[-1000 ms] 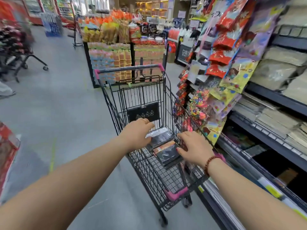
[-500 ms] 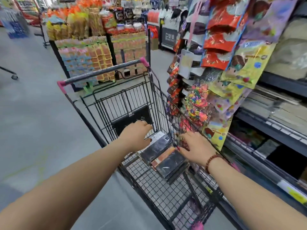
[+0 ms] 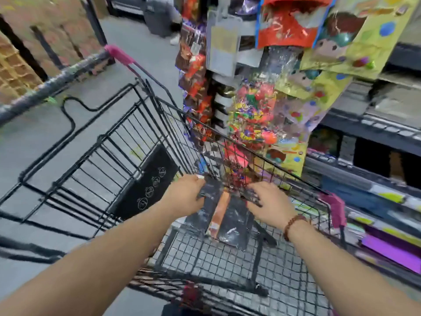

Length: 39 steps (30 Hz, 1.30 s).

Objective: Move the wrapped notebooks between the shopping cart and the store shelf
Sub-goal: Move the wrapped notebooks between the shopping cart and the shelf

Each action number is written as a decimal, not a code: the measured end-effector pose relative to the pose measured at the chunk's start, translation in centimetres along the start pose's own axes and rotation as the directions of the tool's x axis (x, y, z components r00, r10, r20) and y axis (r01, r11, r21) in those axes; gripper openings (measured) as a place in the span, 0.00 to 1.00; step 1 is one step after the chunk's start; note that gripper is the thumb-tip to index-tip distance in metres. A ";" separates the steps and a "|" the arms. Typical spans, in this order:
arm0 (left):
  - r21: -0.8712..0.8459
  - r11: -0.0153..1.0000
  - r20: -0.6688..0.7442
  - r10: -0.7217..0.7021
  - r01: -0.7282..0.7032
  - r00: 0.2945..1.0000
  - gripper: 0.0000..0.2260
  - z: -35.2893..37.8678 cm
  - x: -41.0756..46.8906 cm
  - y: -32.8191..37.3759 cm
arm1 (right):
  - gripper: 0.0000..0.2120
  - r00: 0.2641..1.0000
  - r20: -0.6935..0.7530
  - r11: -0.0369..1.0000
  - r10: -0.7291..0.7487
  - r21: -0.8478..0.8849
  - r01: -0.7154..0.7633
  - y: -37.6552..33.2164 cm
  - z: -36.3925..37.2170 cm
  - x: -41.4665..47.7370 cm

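- The wrapped notebooks (image 3: 224, 215), dark covers in glossy plastic with an orange strip showing between them, sit in a small stack inside the shopping cart (image 3: 227, 265), tilted so their far end is raised above the wire floor.
- The left hand (image 3: 185, 195) is on the stack's far left edge, fingers curled around the wrapping; it appears to grip the notebooks.
- The right hand (image 3: 270, 205) is on the far right edge of the same stack, fingers spread and bent over the top; how firmly it holds cannot be told through the blur.
- A beaded bracelet (image 3: 292, 225) circles the right wrist.
- The cart's fold-down seat panel (image 3: 145, 185), black with round white symbols, stands just left of the left hand.
- The store shelf (image 3: 373, 131) runs along the right side, close beside the cart, with flat stock on its tiers.
- Colourful hanging packets (image 3: 255, 115) dangle at the shelf's end, just beyond the cart's wire side.
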<state>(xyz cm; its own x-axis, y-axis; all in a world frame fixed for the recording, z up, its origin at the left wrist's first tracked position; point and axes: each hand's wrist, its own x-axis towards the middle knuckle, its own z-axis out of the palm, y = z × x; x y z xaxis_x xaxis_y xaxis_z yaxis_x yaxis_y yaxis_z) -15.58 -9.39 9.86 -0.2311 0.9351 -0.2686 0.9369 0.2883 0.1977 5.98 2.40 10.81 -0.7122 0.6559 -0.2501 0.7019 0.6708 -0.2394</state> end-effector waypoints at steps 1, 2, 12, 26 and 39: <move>-0.018 1.000 0.028 -0.012 0.013 1.000 0.21 0.5 0.6 -0.8 | 0.25 0.999 0.006 0.999 0.041 0.010 -0.041 -0.1 0.4 0.2; -0.038 0.999 0.053 -0.028 0.030 0.998 0.21 1.1 1.3 -1.4 | 0.25 0.997 0.014 0.996 0.080 0.028 -0.080 -0.1 1.1 0.4; -0.099 0.994 0.160 -0.027 0.043 0.987 0.22 10.5 5.1 -5.1 | 0.18 0.907 0.109 0.850 0.408 0.318 -0.420 0.6 12.1 2.7; -0.197 0.978 0.041 0.073 -0.064 0.996 0.24 19.5 8.4 -5.6 | 0.42 0.655 0.161 0.497 0.738 0.526 -0.690 1.4 25.0 5.6; -0.270 0.959 -0.072 0.070 -0.087 0.995 0.24 22.6 7.8 -6.3 | 0.18 0.657 0.210 0.308 0.724 0.754 -0.580 4.4 26.2 4.5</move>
<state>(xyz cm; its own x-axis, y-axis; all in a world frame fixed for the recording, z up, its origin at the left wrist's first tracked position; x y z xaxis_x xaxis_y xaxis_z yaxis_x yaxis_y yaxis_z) -17.35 -8.56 -14.76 -0.1833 0.9653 -0.1857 0.8477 0.2509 0.4674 6.14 -0.75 -15.91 0.0427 0.8442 -0.5344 0.6369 -0.4351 -0.6364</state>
